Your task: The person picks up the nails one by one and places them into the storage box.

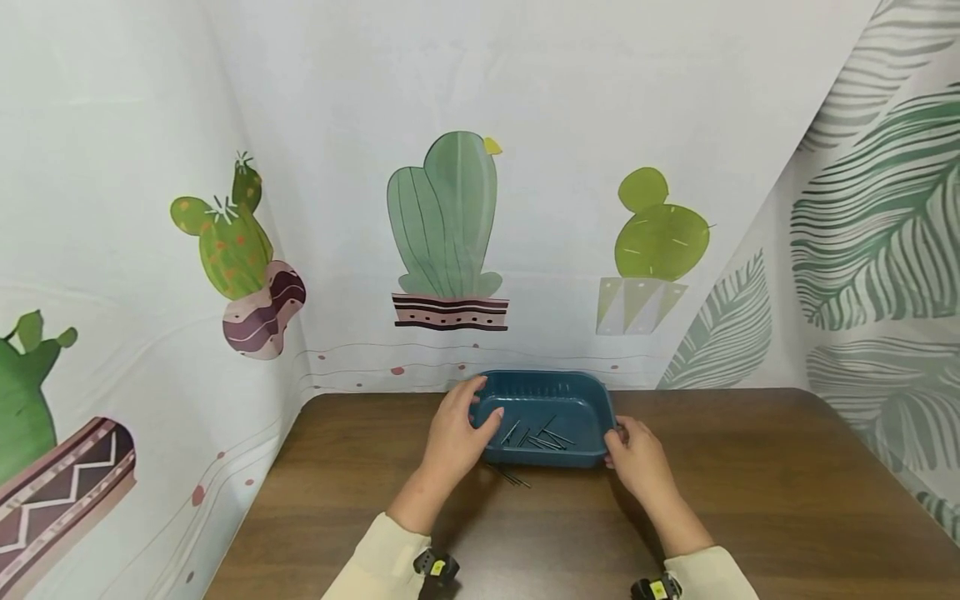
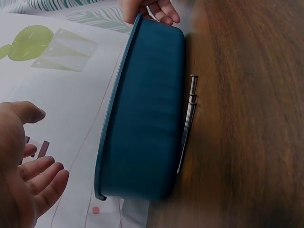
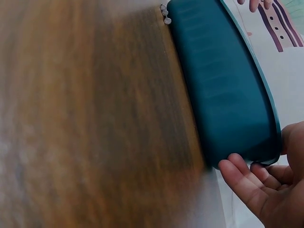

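A teal plastic tray (image 1: 551,457) stands at the back of the table with several metal nails (image 1: 545,440) scattered on its floor. My right hand (image 1: 640,458) grips the tray's right end, thumb at the rim and fingertips against the outer wall in the right wrist view. At the tray's left end is my left hand (image 1: 459,429), its fingers spread and bent loosely. In the left wrist view that hand (image 2: 33,166) is apart from the tray wall and holds nothing. A few more nails (image 2: 191,109) lie on the table along the tray's front side.
The brown wooden table (image 1: 555,533) ends at a wall cloth (image 1: 555,250) printed with cacti and leaves, right behind the tray. A dark band with a small device (image 1: 437,567) sits on each wrist, over pale sleeves.
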